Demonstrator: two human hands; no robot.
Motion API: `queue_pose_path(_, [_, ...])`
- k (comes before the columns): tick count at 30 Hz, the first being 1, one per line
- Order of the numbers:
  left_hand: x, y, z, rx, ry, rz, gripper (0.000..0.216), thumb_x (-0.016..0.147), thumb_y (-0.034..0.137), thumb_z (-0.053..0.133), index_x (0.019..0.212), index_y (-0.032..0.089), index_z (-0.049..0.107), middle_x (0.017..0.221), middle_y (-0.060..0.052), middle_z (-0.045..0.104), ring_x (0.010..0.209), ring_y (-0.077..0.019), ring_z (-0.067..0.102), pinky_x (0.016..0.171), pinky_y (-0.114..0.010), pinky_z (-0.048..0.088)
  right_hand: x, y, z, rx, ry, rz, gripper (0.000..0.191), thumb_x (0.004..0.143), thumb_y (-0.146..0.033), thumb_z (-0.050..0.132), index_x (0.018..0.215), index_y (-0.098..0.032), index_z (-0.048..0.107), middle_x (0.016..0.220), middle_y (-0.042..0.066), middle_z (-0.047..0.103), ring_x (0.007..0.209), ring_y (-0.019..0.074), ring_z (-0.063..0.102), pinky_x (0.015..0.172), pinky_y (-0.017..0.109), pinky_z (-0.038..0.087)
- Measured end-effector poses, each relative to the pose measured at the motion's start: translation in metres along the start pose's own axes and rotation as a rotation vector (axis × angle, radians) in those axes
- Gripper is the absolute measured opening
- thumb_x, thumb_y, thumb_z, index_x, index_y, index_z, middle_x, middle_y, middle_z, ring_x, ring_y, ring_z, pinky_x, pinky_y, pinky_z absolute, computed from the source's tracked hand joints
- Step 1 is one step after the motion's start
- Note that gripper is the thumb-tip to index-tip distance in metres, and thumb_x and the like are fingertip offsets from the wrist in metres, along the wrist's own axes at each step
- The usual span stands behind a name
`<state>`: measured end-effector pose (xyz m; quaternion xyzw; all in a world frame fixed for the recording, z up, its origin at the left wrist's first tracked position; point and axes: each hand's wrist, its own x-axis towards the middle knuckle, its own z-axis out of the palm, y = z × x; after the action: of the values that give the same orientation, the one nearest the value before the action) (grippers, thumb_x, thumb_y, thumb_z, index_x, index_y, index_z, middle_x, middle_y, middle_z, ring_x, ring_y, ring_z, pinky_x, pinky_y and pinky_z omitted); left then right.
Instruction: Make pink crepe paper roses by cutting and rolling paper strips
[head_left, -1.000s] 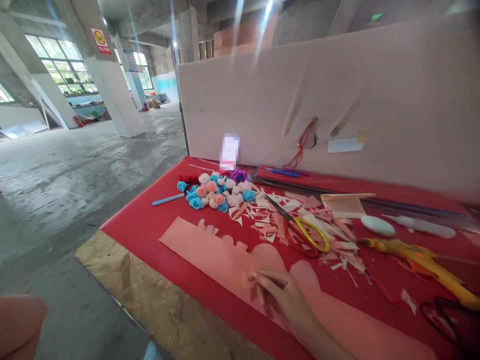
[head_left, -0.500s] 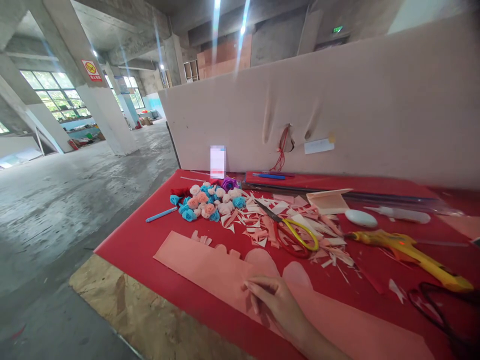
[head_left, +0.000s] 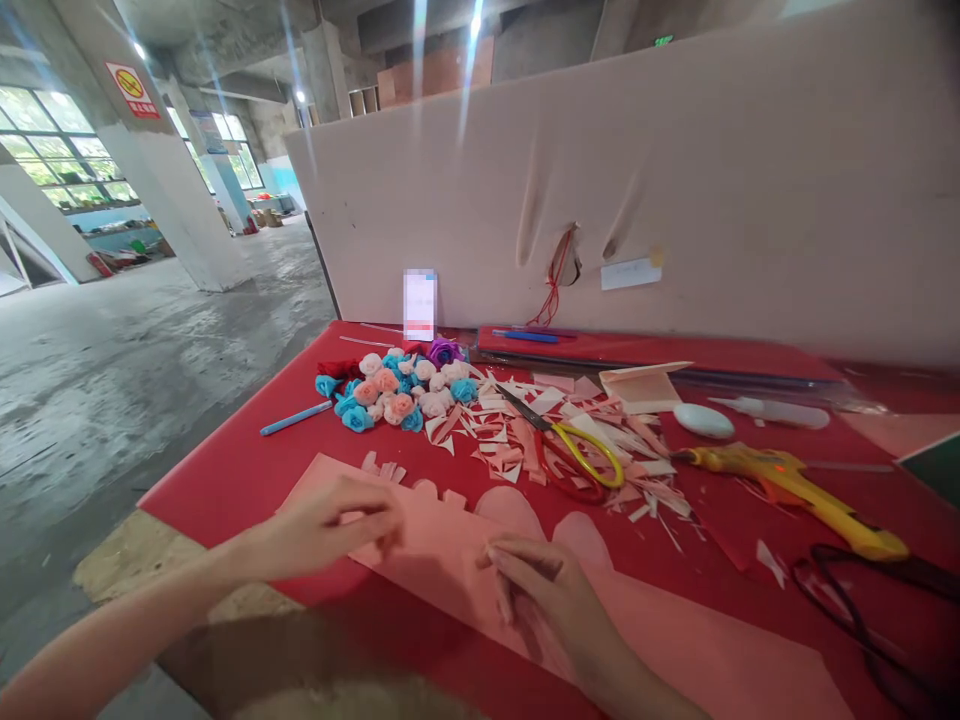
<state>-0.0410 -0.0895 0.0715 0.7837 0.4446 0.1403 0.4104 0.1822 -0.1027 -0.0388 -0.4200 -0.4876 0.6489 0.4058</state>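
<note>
Item one, as I see it from my remote seat: long pink paper strip (head_left: pixel 442 560), flat on the red-covered counter (head_left: pixel 225 470), running beneath both hands; whether the stretch beyond my right wrist belongs to the same strip, I cannot tell. Handling, by my estimate: very light, thin, limp, quick to crease or tear, slightly slippery on the smooth cover; best taken flat by a long edge or corner. Right hand (head_left: pixel 536 595): thumb and forefinger together over the strip, apparently pinching a small pink piece (head_left: pixel 481 562). Left hand (head_left: pixel 341 525): blurred, fingers loosely bent above the strip's left end; contact I cannot tell. Beside the strip's far edge: two rounded pink pieces (head_left: pixel 510 512), equally flimsy, to be lifted by the rim. Containers: one clear plastic sleeve (head_left: pixel 862 398) along the counter's back, seemingly holding long dark rods (head_left: pixel 585 361); one translucent squeeze bottle (head_left: pixel 787 412), lying on its side, contents not legible to me. Loose, in no container: paper roses (head_left: pixel 397 390), paper scraps (head_left: pixel 525 440), and scissors (head_left: pixel 585 455) resting on those scraps.
</note>
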Motion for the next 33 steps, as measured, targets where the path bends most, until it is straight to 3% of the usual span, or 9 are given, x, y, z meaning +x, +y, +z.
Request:
queue_pose_path(3, [0.030, 0.001, 0.012, 0.029, -0.096, 0.008, 0.028, 0.088, 0.030, 0.037, 0.077, 0.015, 0.058, 0.076, 0.000, 0.061, 0.071, -0.0104, 0.056, 0.068, -0.023, 0.044, -0.003, -0.017, 0.000, -0.055, 0.025, -0.066, 0.038, 0.075, -0.041, 0.056, 0.049, -0.013, 0.056, 0.047, -0.001, 0.047, 0.039, 0.0066, 0.038, 0.047, 0.022, 0.034])
queue_pose_path(6, [0.053, 0.009, 0.023, -0.059, -0.130, 0.025, 0.014, 0.080, 0.026, 0.050, 0.085, 0.015, 0.058, 0.084, -0.001, 0.063, 0.077, -0.0114, 0.058, 0.068, -0.021, 0.044, -0.006, -0.033, -0.001, -0.112, 0.051, -0.126, 0.030, 0.076, -0.035, 0.057, 0.054, -0.015, 0.059, 0.050, 0.000, 0.049, 0.047, 0.0092, 0.043, 0.048, 0.021, 0.036])
queue_pose_path(12, [0.070, 0.011, 0.035, -0.248, -0.100, 0.111, 0.008, 0.073, 0.020, 0.059, 0.079, 0.014, 0.061, 0.080, -0.002, 0.066, 0.075, -0.0107, 0.060, 0.071, -0.022, 0.046, -0.010, -0.050, -0.003, -0.306, 0.150, -0.332, 0.027, 0.077, -0.021, 0.052, 0.051, -0.017, 0.060, 0.050, 0.001, 0.055, 0.050, 0.0113, 0.052, 0.045, 0.017, 0.041])
queue_pose_path(15, [0.074, 0.009, 0.036, -0.282, -0.111, 0.099, 0.010, 0.072, 0.022, 0.061, 0.077, 0.013, 0.061, 0.077, -0.002, 0.066, 0.074, -0.0110, 0.060, 0.071, -0.022, 0.046, -0.009, -0.054, -0.005, -0.422, 0.204, -0.426, 0.019, 0.074, -0.014, 0.053, 0.060, -0.019, 0.064, 0.061, 0.001, 0.062, 0.054, 0.0111, 0.058, 0.045, 0.014, 0.045])
queue_pose_path(18, [0.077, 0.006, 0.035, -0.247, -0.084, 0.130, 0.007, 0.071, 0.016, 0.060, 0.078, 0.015, 0.061, 0.078, -0.001, 0.066, 0.074, -0.0104, 0.060, 0.071, -0.021, 0.045, -0.009, -0.056, -0.008, -0.453, 0.279, -0.445, 0.014, 0.072, -0.015, 0.056, 0.065, -0.021, 0.067, 0.072, 0.001, 0.066, 0.059, 0.0114, 0.060, 0.044, 0.011, 0.046])
queue_pose_path(23, [0.082, 0.004, 0.035, -0.209, 0.004, 0.129, 0.002, 0.070, 0.013, 0.058, 0.069, 0.014, 0.059, 0.070, 0.000, 0.063, 0.068, -0.0099, 0.057, 0.067, -0.021, 0.044, -0.012, -0.060, -0.009, -0.411, 0.376, -0.390, 0.013, 0.071, -0.020, 0.058, 0.064, -0.023, 0.068, 0.075, 0.002, 0.064, 0.047, 0.0079, 0.052, 0.034, 0.012, 0.040])
queue_pose_path(29, [0.081, 0.000, 0.041, -0.388, 0.201, 0.187, 0.009, 0.074, 0.024, 0.060, 0.071, 0.015, 0.058, 0.074, -0.001, 0.061, 0.072, -0.0112, 0.055, 0.068, -0.023, 0.044, -0.013, -0.051, 0.002, -0.430, 0.263, -0.255, 0.014, 0.075, -0.024, 0.057, 0.075, -0.025, 0.071, 0.102, 0.007, 0.058, 0.079, 0.0158, 0.061, 0.034, 0.012, 0.040])
queue_pose_path(33, [0.078, -0.001, 0.047, -0.523, 0.199, 0.229, 0.008, 0.072, 0.022, 0.063, 0.071, 0.015, 0.058, 0.074, 0.000, 0.061, 0.072, -0.0100, 0.055, 0.071, -0.024, 0.043, -0.013, -0.046, 0.009, -0.452, 0.274, -0.356, 0.016, 0.074, -0.022, 0.056, 0.068, -0.024, 0.071, 0.092, 0.005, 0.063, 0.070, 0.0135, 0.061, 0.039, 0.012, 0.044])
